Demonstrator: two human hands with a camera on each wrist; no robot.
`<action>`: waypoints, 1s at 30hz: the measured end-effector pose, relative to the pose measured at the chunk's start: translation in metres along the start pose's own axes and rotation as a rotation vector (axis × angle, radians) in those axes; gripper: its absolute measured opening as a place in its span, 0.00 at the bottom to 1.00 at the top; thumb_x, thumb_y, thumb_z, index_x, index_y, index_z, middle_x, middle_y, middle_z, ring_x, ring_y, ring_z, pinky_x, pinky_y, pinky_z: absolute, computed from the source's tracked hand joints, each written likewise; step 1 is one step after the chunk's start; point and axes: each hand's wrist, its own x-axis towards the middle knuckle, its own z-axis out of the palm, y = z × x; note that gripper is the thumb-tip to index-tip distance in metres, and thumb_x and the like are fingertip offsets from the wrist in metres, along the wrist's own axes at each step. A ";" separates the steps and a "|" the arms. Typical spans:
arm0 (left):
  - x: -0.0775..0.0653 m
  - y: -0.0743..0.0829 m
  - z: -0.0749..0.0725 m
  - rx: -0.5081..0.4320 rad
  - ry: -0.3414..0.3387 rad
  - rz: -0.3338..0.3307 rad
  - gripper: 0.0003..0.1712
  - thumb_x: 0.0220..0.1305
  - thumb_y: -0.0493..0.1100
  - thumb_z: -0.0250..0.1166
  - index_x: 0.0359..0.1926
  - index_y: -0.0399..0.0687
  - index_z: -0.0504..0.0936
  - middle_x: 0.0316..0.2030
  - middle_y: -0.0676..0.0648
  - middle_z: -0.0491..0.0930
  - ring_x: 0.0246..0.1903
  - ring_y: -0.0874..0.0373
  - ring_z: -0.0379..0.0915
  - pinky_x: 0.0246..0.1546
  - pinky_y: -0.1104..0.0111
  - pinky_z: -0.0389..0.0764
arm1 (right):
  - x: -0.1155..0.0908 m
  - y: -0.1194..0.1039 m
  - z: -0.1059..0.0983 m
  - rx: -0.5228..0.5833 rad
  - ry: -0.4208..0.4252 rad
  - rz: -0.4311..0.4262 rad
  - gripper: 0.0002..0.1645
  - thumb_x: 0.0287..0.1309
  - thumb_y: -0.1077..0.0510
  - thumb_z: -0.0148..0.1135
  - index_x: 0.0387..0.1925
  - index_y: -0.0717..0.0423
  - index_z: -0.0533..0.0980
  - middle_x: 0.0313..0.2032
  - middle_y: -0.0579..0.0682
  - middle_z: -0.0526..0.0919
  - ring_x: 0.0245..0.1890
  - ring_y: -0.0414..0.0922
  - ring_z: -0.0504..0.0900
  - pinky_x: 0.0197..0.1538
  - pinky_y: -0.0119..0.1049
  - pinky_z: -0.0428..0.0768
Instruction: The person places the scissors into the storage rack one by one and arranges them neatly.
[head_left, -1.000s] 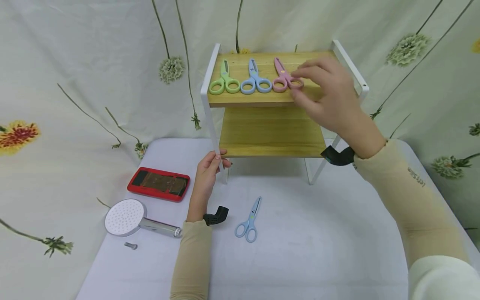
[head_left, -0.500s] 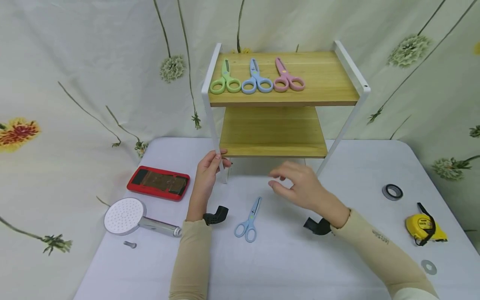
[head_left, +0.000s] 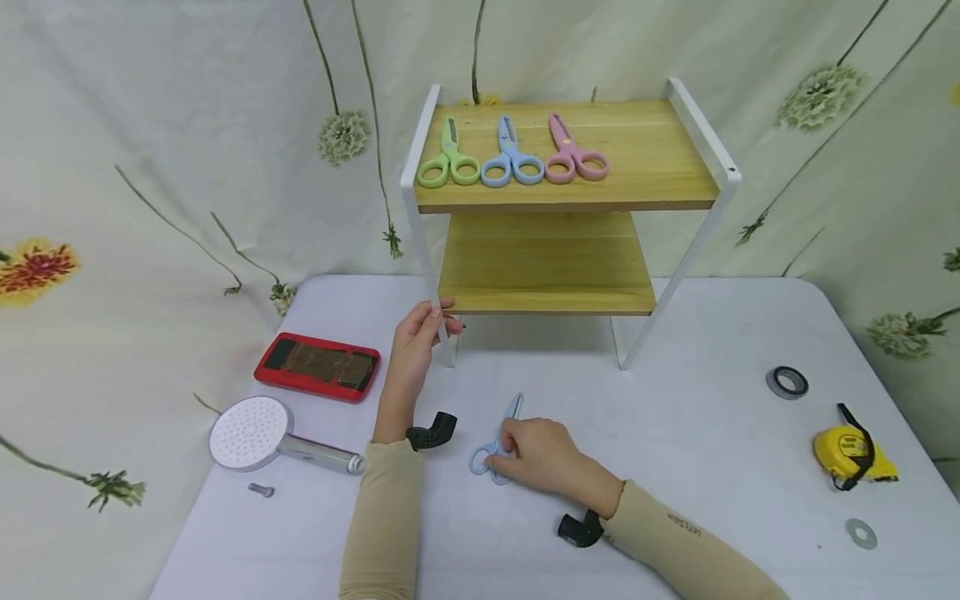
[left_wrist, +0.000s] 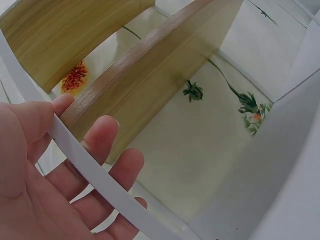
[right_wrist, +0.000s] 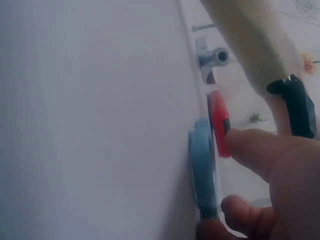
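Note:
My left hand [head_left: 415, 333] grips the white metal leg [left_wrist: 90, 165] of a two-tier wooden shelf [head_left: 660, 158], thumb on one side and fingers behind it. On the top board, green scissors [head_left: 448, 158], light-blue scissors [head_left: 508, 158] and pink scissors [head_left: 570, 157] lie in a row. A second blue pair of scissors [head_left: 514, 408] lies on the table, its handles partly covered by my right hand [head_left: 543, 454]. In the right wrist view the thumb and fingers stand apart, close around this blue pair of scissors [right_wrist: 202, 160].
At left lie a red-framed case [head_left: 317, 367], a shower head [head_left: 251, 433] and a small bolt [head_left: 261, 490]. At right are a black tape roll [head_left: 787, 382], a yellow tape measure [head_left: 843, 450] and a grey washer [head_left: 861, 533]. The lower shelf board [head_left: 547, 267] sits above the table.
My right hand has left the pink scissors on the top board and come down to the blue scissors on the table. My left hand has stayed on the shelf leg.

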 end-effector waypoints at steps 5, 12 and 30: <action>-0.001 0.002 -0.001 0.003 0.007 0.003 0.18 0.81 0.42 0.48 0.56 0.34 0.77 0.27 0.62 0.84 0.39 0.64 0.79 0.51 0.56 0.68 | 0.001 -0.005 0.012 -0.079 0.039 0.031 0.27 0.49 0.37 0.75 0.18 0.46 0.69 0.14 0.36 0.66 0.16 0.33 0.62 0.21 0.29 0.60; -0.001 0.002 -0.001 0.001 0.004 0.007 0.18 0.81 0.42 0.47 0.57 0.34 0.77 0.27 0.62 0.84 0.40 0.64 0.79 0.53 0.57 0.70 | -0.001 -0.009 0.005 -0.099 0.010 0.054 0.24 0.45 0.42 0.76 0.21 0.48 0.70 0.16 0.37 0.66 0.18 0.34 0.62 0.21 0.29 0.59; -0.003 0.002 0.000 0.037 0.002 -0.019 0.19 0.81 0.45 0.48 0.58 0.37 0.77 0.29 0.63 0.83 0.42 0.62 0.77 0.50 0.66 0.69 | -0.007 0.007 -0.009 -0.058 -0.064 0.134 0.25 0.47 0.39 0.76 0.40 0.50 0.79 0.27 0.43 0.76 0.24 0.38 0.68 0.26 0.32 0.65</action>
